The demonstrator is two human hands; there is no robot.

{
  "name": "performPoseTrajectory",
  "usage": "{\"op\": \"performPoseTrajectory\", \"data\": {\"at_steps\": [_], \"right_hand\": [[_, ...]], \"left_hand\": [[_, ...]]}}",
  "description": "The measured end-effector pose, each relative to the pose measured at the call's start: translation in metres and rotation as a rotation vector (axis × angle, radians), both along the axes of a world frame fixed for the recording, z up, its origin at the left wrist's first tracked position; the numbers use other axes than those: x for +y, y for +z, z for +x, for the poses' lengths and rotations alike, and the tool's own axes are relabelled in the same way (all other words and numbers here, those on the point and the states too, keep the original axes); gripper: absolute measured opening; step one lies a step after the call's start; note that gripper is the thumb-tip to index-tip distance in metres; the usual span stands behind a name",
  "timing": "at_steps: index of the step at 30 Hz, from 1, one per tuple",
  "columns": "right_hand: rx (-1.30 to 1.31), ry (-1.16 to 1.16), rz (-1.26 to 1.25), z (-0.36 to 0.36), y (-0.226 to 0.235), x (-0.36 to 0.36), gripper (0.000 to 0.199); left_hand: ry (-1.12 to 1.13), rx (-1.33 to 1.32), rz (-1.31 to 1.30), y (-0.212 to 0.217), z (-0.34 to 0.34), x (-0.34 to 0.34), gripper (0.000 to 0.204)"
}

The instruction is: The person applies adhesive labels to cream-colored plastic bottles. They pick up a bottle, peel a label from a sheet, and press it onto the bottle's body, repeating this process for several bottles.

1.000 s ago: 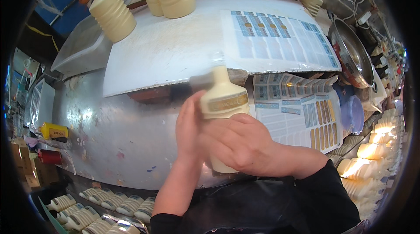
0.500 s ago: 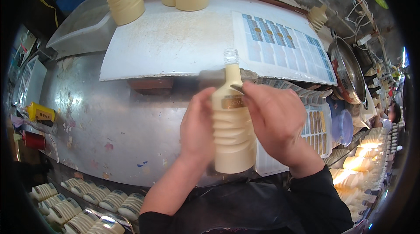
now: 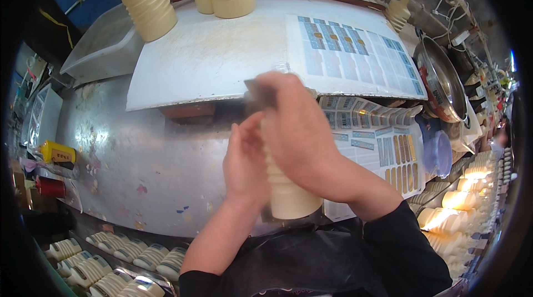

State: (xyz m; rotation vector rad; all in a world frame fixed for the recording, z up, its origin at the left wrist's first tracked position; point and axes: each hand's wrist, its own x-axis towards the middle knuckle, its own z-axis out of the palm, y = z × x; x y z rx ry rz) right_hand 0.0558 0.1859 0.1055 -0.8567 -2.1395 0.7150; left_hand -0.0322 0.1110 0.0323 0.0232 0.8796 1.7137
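A cream bottle [image 3: 294,204] with a ribbed body lies or leans in front of me; I cannot tell which. My right hand [image 3: 302,136] crosses over its upper part and hides the label area and most of the neck. From that hand's fingertips juts a dark, flat, thin-edged piece [image 3: 255,91], blurred by motion. My left hand [image 3: 244,164] is against the bottle's left side, fingers curled toward it and thumb up. To the right are white label sheets [image 3: 363,166] with gold and blue strips, partly covered by my right forearm.
A white board [image 3: 222,58] at the back carries several cream bottles [image 3: 150,11] and a blue sticker sheet [image 3: 350,55]. A grey bin [image 3: 102,47] and a yellow bottle [image 3: 58,152] stand left. On the right are a metal pan [image 3: 441,80] and a purple tub [image 3: 438,152]. Rows of bottles [image 3: 91,269] lie lower left.
My right hand, with the dark flat piece, has swung up and left from the bottle's right shoulder across its front, covering the label and neck. My left hand stays at the bottle's side.
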Motion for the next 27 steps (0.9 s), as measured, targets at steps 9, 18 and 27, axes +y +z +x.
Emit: {"op": "performPoseTrajectory", "data": {"at_steps": [9,18,27], "right_hand": [[0.071,-0.118,-0.026,0.023,-0.009,0.014,0.036],[-0.081,-0.109,-0.002,0.017,-0.009,0.014,0.036],[-0.065,-0.064,-0.066,0.022,-0.016,0.02,0.036]], "left_hand": [[0.03,-0.025,0.025,0.011,0.004,-0.002,0.052],[0.031,0.089,0.007,0.016,0.007,-0.003,0.047],[-0.099,0.719,-0.12,-0.007,0.004,0.004,0.044]]}}
